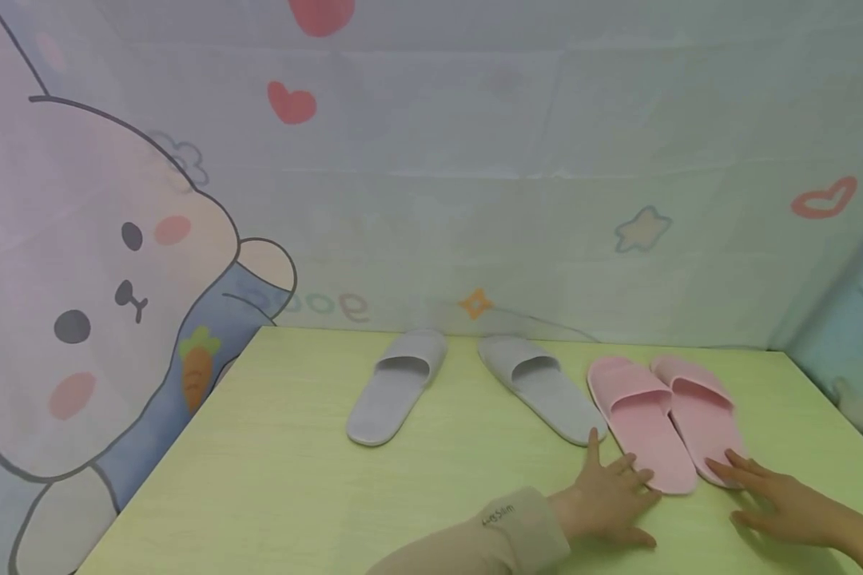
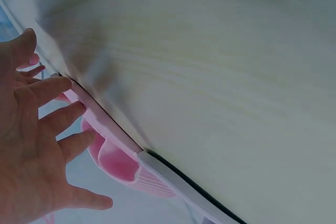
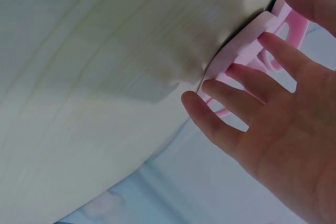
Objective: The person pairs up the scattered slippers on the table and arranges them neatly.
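The left hand (image 1: 610,497), fingers spread, reaches the heel of the left pink slipper (image 1: 658,447) – its little finger at the heel of the right grey slipper (image 1: 557,398). The right hand (image 1: 784,503), fingers loosely extended, meets the right pink slipper (image 1: 712,423) – alongside its mate on the tabletop (image 1: 259,495). Farther left lies the left grey slipper (image 1: 390,402).

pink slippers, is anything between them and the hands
Nothing visible: the left hand is at the near end of the left pink slipper, the right hand at that of the right pink slipper. The right gray slipper lies to the left, not between.
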`<state>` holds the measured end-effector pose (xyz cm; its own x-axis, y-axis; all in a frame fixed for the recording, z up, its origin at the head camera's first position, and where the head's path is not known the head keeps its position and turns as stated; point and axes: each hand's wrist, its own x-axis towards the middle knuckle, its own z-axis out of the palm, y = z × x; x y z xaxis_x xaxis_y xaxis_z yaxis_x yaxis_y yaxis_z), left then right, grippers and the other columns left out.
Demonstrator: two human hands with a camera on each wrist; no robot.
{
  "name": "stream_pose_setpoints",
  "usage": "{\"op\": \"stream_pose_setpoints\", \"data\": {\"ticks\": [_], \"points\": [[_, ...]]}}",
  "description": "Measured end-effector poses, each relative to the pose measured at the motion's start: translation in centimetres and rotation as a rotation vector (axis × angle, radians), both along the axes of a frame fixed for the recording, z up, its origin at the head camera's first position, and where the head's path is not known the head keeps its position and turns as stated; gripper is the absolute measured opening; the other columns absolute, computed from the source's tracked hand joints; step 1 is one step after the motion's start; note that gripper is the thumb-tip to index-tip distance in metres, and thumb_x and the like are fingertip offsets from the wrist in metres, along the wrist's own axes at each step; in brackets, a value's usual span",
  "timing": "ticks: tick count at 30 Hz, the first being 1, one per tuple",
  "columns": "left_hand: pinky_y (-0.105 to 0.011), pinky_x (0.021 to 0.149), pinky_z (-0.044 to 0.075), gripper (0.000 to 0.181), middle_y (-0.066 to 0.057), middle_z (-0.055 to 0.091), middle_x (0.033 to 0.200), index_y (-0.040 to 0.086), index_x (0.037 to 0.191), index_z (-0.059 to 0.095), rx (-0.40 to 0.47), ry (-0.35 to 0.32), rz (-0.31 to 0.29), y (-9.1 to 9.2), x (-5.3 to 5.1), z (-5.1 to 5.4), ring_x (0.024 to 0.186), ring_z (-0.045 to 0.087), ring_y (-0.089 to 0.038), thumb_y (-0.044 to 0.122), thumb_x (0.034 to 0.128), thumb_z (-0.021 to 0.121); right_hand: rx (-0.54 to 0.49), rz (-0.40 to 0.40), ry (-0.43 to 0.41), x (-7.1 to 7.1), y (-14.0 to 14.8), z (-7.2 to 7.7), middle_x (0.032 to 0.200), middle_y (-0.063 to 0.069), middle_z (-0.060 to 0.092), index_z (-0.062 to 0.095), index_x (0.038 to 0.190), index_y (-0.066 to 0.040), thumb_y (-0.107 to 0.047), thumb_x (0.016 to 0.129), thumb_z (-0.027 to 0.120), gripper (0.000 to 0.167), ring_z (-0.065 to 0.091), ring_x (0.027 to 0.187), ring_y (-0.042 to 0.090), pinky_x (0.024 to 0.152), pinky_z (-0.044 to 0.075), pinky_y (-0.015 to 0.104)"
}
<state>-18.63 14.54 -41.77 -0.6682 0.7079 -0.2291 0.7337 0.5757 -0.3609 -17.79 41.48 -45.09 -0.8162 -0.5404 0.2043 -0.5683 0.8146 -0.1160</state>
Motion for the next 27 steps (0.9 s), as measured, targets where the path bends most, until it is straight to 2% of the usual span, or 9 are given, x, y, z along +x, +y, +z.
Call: {"op": "stream_pose_setpoints", "data": {"ticks": [1, 5, 7, 14, 16, 18, 20, 22, 27], "points": [[-0.056, 0.107, -0.001, 0.058, 0.028, 0.009, 0.144, 0.053, 0.132, 0.018, 0.0, -0.001, 0.003, 0.0, -0.1, 0.0, 0.137, 0.01, 0.0, 0.074, 0.0785, 0.024, 0.01, -0.002, 0.018, -0.1, 0.0, 0.0, 0.128, -0.037, -0.012, 0.037, 0.136, -0.022, -0.024, 0.072, 0.07, 0.072, 0.026, 0.125, 0.023, 0.065, 0.047, 0.046], [-0.057, 0.107, -0.001, 0.059, 0.027, 0.01, 0.145, 0.052, 0.132, 0.018, 0.006, -0.001, 0.021, -0.1, -0.4, 0.0, 0.137, 0.01, -0.001, 0.074, 0.0783, 0.024, -0.008, 0.002, -0.006, -0.4, -0.1, 0.0, 0.129, -0.033, -0.01, 0.035, 0.137, -0.022, -0.021, 0.071, 0.071, 0.075, 0.048, 0.103, 0.05, 0.066, 0.046, 0.051], [-0.057, 0.107, 0.0, 0.059, 0.027, 0.01, 0.145, 0.052, 0.133, 0.018, 0.01, 0.001, 0.03, -0.2, -0.6, 0.0, 0.137, 0.01, -0.001, 0.074, 0.0781, 0.025, -0.047, 0.006, -0.052, -0.5, -0.1, 0.1, 0.127, -0.033, -0.008, 0.031, 0.139, -0.024, -0.018, 0.071, 0.07, 0.078, 0.048, 0.096, 0.057, 0.067, 0.044, 0.057], [-0.057, 0.107, 0.002, 0.06, 0.027, 0.01, 0.145, 0.052, 0.133, 0.019, 0.005, -0.002, 0.068, -0.4, -1.5, 0.0, 0.138, 0.009, -0.002, 0.075, 0.0777, 0.025, -0.12, 0.011, -0.116, -1.2, -0.6, 0.4, 0.124, -0.04, -0.008, 0.029, 0.139, -0.025, -0.014, 0.072, 0.068, 0.078, 0.042, 0.097, 0.063, 0.067, 0.038, 0.064], [-0.056, 0.108, 0.002, 0.06, 0.027, 0.011, 0.145, 0.051, 0.132, 0.021, 0.007, 0.001, 0.077, -0.5, -1.7, 0.0, 0.137, 0.01, -0.002, 0.075, 0.0777, 0.026, -0.122, -0.003, -0.142, -1.4, -0.7, 0.5, 0.138, -0.023, -0.007, 0.028, 0.14, -0.026, -0.016, 0.074, 0.067, 0.077, 0.04, 0.099, 0.064, 0.069, 0.037, 0.065], [-0.056, 0.108, 0.003, 0.059, 0.027, 0.013, 0.145, 0.051, 0.132, 0.022, 0.009, 0.007, 0.084, -0.6, -1.9, 0.1, 0.137, 0.01, -0.002, 0.074, 0.0777, 0.026, -0.124, -0.017, -0.165, -1.7, -0.9, 0.6, 0.148, 0.009, 0.004, 0.028, 0.14, -0.025, -0.018, 0.074, 0.067, 0.076, 0.038, 0.101, 0.065, 0.07, 0.037, 0.066], [-0.056, 0.108, 0.004, 0.06, 0.026, 0.015, 0.145, 0.05, 0.132, 0.024, 0.017, 0.012, 0.087, -0.7, -2.0, 0.1, 0.137, 0.012, -0.003, 0.074, 0.0777, 0.027, -0.122, -0.036, -0.196, -1.9, -1.1, 0.7, 0.137, 0.036, 0.023, 0.027, 0.14, -0.027, -0.02, 0.075, 0.067, 0.076, 0.036, 0.102, 0.065, 0.072, 0.036, 0.066], [-0.056, 0.108, 0.005, 0.06, 0.025, 0.017, 0.145, 0.049, 0.132, 0.026, 0.032, 0.016, 0.09, -0.7, -2.1, 0.0, 0.137, 0.013, -0.003, 0.074, 0.0775, 0.028, -0.119, -0.05, -0.219, -2.0, -1.2, 0.9, 0.122, 0.044, 0.035, 0.027, 0.14, -0.027, -0.021, 0.075, 0.067, 0.077, 0.035, 0.103, 0.066, 0.072, 0.035, 0.067], [-0.056, 0.108, 0.006, 0.061, 0.024, 0.019, 0.145, 0.048, 0.132, 0.028, 0.05, 0.021, 0.114, -0.8, -2.3, -0.1, 0.137, 0.014, -0.004, 0.075, 0.0771, 0.028, -0.11, -0.055, -0.229, -2.2, -1.7, 1.0, 0.121, 0.044, 0.036, 0.025, 0.14, -0.029, -0.021, 0.075, 0.067, 0.078, 0.034, 0.104, 0.066, 0.073, 0.033, 0.068]]}}
